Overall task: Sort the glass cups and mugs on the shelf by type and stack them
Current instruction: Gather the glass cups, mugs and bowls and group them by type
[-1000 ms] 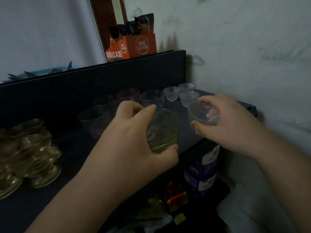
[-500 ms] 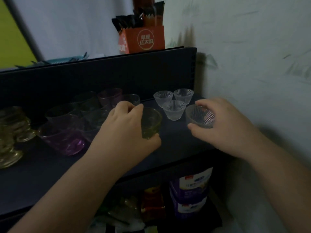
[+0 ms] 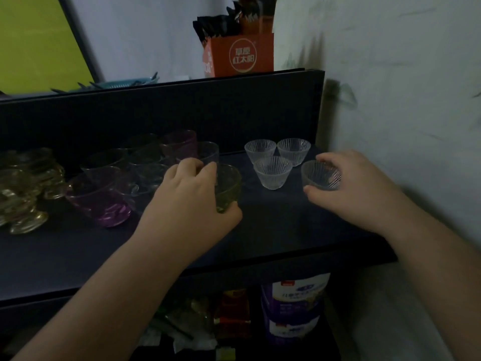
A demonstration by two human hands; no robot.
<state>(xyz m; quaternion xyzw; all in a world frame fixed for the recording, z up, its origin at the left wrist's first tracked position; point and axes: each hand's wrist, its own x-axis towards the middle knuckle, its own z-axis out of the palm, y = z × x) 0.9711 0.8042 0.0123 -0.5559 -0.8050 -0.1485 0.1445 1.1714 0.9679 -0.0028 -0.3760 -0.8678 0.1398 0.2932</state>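
Spanning the scene, the dark shelf [image 3: 260, 230] carries purple mugs [image 3: 104, 201] at left and three ribbed clear cups [image 3: 273, 173] far right. Left hand [image 3: 192, 199] grips a green glass cup [image 3: 229, 183] mid-shelf; right hand [image 3: 356, 191] pinches a ribbed cup [image 3: 320, 175] beside the three.

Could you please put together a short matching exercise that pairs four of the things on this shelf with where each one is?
Things:
1. yellow-green glass cup
2. clear ribbed glass cup beside the wall
3. purple glass cup
4. orange cardboard box

Places:
A. on top of the shelf unit
B. gripped by the right hand
C. gripped by the left hand
D. standing on the shelf, left of the left hand

Pairs: 1-C, 2-B, 3-D, 4-A
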